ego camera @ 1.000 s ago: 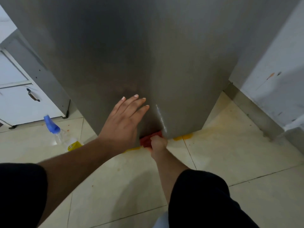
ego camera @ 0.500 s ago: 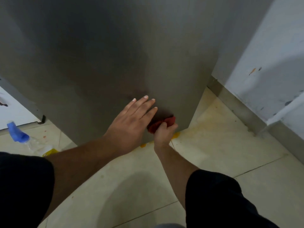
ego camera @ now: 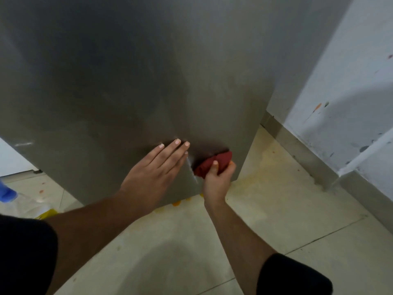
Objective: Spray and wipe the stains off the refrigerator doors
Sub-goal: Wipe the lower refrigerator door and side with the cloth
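Note:
The steel refrigerator door (ego camera: 131, 77) fills the upper view, seen from above, with faint smears near its lower part. My left hand (ego camera: 153, 169) lies flat against the door's lower part, fingers straight. Just to its right, my right hand (ego camera: 217, 179) grips a bunched red cloth (ego camera: 212, 165) and holds it against the door close to the bottom right corner. A spray bottle (ego camera: 12, 196) with a blue top lies on the floor at the far left, partly cut off by the frame.
Cream floor tiles (ego camera: 276, 209) carry orange-yellow stains (ego camera: 176, 202) along the fridge's bottom edge and to its right. A white wall (ego camera: 340, 92) with small marks and a grey skirting stands close on the right. A white cabinet (ego camera: 12, 160) shows at the left.
My right hand has lifted the red cloth from the door's bottom edge up onto the door face and to the right. My left hand stays flat on the door. The view swung right.

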